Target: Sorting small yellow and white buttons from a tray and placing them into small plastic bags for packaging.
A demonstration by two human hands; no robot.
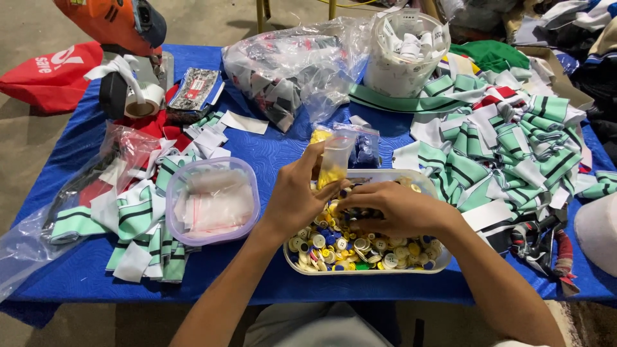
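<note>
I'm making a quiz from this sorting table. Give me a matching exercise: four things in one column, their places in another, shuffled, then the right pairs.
Things:
1. left hand
2. right hand
3. lidded tub of small bags
4. striped cloth pieces

Places:
A. heaped on the table's right side
B. down among the buttons in the white tray
C. left of the button tray
D. holding a small clear bag with yellow contents

Pairs: 1-D, 2-B, 3-C, 4-A

right hand fingers: hidden in buttons | red bag: cut off
</note>
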